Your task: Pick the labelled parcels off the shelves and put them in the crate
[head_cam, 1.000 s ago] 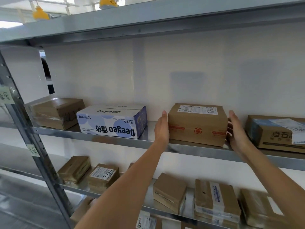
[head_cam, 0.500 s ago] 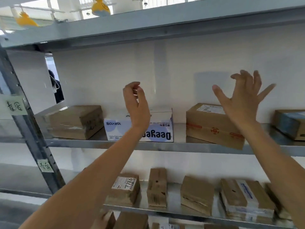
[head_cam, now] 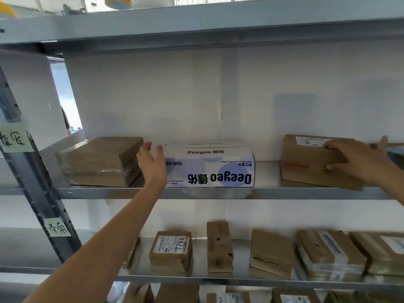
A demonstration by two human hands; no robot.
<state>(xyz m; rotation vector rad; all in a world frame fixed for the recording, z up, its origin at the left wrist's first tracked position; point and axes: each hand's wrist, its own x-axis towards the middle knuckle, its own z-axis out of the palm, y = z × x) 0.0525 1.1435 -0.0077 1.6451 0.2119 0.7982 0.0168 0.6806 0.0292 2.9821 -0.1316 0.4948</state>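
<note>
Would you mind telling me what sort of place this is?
Probably a parcel depot or stockroom: metal shelving with handwritten tags, rows of taped cardboard parcels, several bearing shipping labels.

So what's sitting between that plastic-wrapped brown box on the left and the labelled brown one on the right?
In the head view, the white Deeyeo wipes box, with the left hand at its left end.

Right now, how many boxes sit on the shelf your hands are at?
3: taped brown box at left, white Deeyeo box in the middle, labelled brown box at right. More may sit past the right edge.
</note>
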